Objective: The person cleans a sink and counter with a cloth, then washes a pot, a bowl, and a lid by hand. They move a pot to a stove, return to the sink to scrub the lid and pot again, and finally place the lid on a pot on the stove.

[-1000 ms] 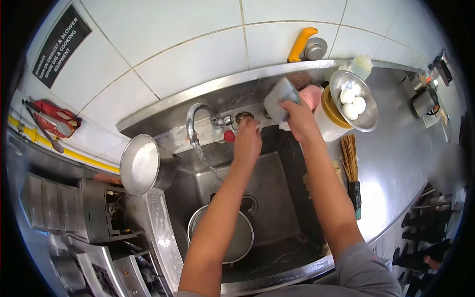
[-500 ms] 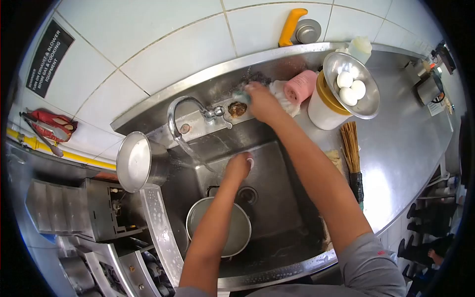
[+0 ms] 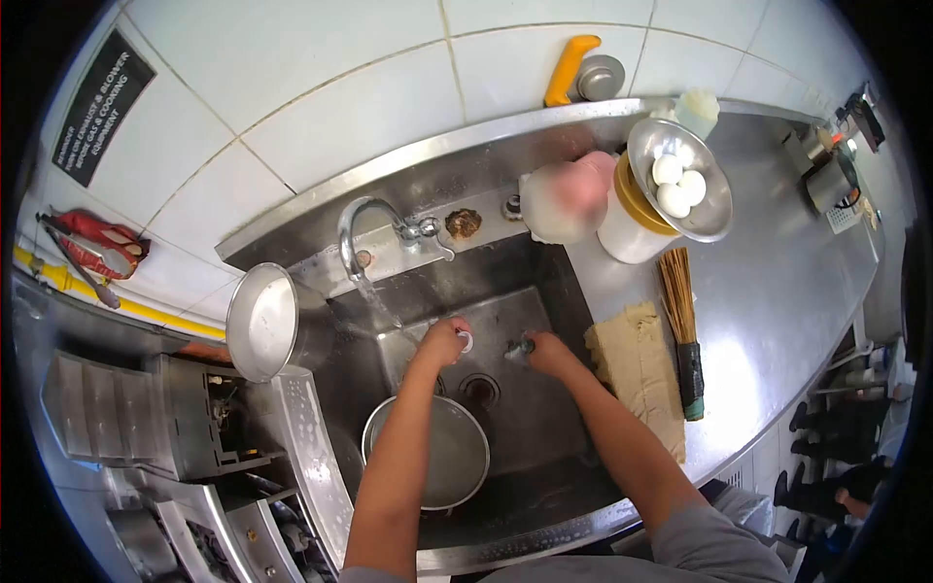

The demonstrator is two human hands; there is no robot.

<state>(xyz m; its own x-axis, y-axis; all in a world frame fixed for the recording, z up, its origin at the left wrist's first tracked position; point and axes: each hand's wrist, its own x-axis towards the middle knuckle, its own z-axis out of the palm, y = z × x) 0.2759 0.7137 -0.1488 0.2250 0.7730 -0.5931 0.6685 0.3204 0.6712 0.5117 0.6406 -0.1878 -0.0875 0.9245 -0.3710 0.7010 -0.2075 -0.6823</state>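
Both my hands are down inside the steel sink. My left hand is closed around a small white and red thing under the stream running from the tap. My right hand grips a small dark scrubber or sponge just beside it, above the drain. A round steel pot sits in the sink below my left forearm.
A steel pot lies on its side at the sink's left. On the counter to the right: a yellow cloth, a bundle brush, a white container topped by a bowl of eggs, a pink blurred object. A yellow-handled tool rests on the ledge.
My right hand left the back ledge and came down into the sink holding the scrubber. My left hand stayed low under the water stream. The yellow cloth is now uncovered.
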